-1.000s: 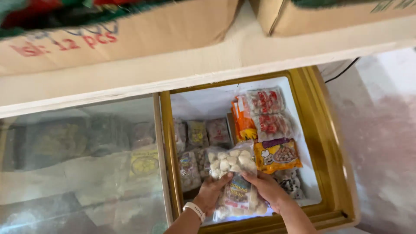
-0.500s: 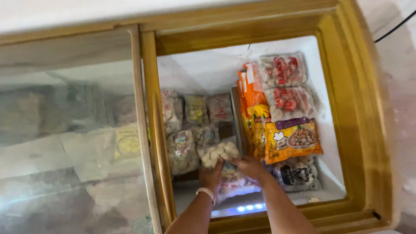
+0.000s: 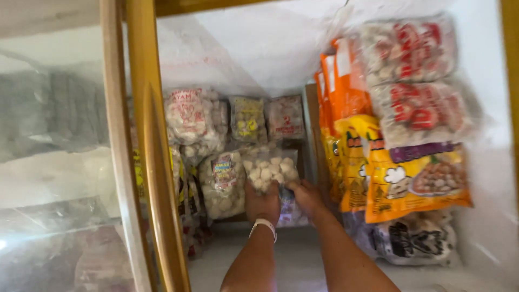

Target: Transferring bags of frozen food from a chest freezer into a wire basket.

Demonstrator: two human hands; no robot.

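Both my hands reach deep into an open chest freezer (image 3: 151,162). My left hand (image 3: 263,204), with a white band on its wrist, and my right hand (image 3: 307,197) grip a clear bag of pale round frozen balls (image 3: 268,170) from below. The bag stands among other clear bags of frozen food (image 3: 223,184) at the freezer's bottom, in front of a back row of bags (image 3: 247,119). Part of the bag is hidden behind my hands.
A stack of orange and yellow packets (image 3: 413,181) and clear bags with red print (image 3: 416,81) fills the right side. A dark printed bag (image 3: 413,240) lies beneath them. A shut sliding glass lid (image 3: 54,162) covers the left half. Frosted white wall (image 3: 259,48) stands behind.
The camera has moved much closer to the freezer opening. My hands have carried the bag of pale balls lower and farther in, among the standing bags.
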